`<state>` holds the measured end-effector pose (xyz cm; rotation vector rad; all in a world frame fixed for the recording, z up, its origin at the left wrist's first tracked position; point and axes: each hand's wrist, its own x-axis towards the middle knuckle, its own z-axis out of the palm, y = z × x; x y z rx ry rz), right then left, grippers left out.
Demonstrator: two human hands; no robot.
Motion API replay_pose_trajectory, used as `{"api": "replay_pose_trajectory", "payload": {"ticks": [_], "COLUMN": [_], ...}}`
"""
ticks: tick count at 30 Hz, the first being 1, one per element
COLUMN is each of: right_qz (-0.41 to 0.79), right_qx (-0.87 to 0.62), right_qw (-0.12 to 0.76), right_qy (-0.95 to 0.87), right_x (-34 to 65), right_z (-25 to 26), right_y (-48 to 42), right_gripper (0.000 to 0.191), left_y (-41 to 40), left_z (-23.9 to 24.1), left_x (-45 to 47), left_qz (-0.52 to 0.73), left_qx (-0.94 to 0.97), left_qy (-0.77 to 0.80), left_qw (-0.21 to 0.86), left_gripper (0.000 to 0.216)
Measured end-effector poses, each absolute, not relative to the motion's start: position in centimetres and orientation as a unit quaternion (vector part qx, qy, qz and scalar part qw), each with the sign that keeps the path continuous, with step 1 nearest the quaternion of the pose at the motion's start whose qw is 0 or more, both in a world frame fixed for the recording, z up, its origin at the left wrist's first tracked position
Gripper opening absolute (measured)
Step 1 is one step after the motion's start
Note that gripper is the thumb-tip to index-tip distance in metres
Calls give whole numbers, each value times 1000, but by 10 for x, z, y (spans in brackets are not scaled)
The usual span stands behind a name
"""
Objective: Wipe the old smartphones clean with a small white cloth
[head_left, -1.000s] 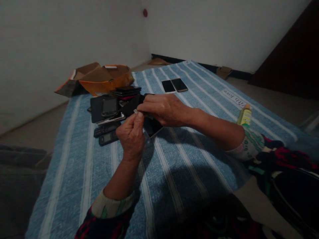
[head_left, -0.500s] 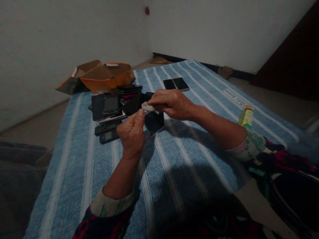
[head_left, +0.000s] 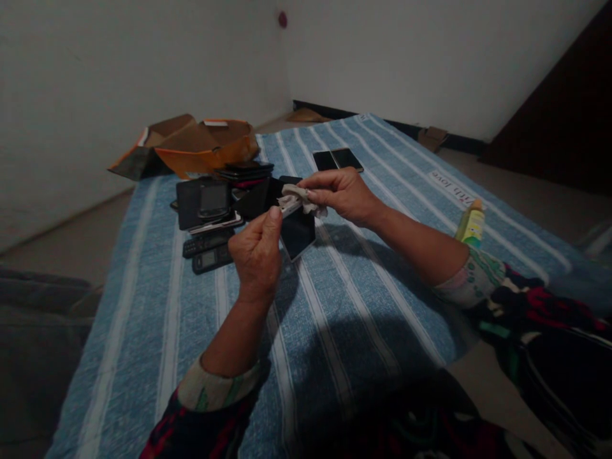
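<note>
My left hand (head_left: 258, 255) is closed, thumb on top, around a slim, pale-edged, phone-like object (head_left: 289, 209) seen nearly edge-on; its face is hidden. My right hand (head_left: 347, 194) pinches a crumpled whitish cloth (head_left: 292, 192) between thumb and fingers. The cloth lies against the far end of the slim object, and a loose part of it hangs below the fingers. Beneath both hands, a dark-screened device (head_left: 300, 237) with a light rim rests on the blue striped bedcover (head_left: 335, 306).
Left of my hands lie two keypad phones (head_left: 210, 258), a dark flat device (head_left: 189, 204) with a phone on it, and a phone stack (head_left: 246, 171). Behind stands an open orange-brown box (head_left: 205, 153). Two phones (head_left: 338, 159) lie farther back; a yellow-green bottle (head_left: 472, 223) is by my right forearm.
My right hand has shifted slightly right, drawing the cloth along the slim object, so more of the cloth and the pale edge show. My left hand has barely moved.
</note>
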<state>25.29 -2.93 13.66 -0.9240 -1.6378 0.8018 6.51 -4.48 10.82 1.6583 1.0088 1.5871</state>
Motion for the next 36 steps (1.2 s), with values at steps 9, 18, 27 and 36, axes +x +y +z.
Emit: {"api": "replay_pose_trajectory", "payload": {"ticks": [9,18,27,36], "right_qz": [450,455,456,479], "right_qx": [-335,-359,-379,-372], "right_qw": [581,586,542,530], "right_qy": [-589,-566,-596,-593], "right_x": [252,252,247,248], "right_z": [117,89,73,75], "right_y": [-24,-35,-49,-44], "right_gripper": [47,32,32,25], "left_y": [-48,-52,-53,-55], "left_z": [115,120,120,119], "left_x": [67,64,59,56], "left_qz": [588,576,546,548], "left_qx": [638,667,702,701], "left_qy": [393,403,405,378], "left_qw": [306,245,212,254], "left_gripper": [34,33,33,29]}}
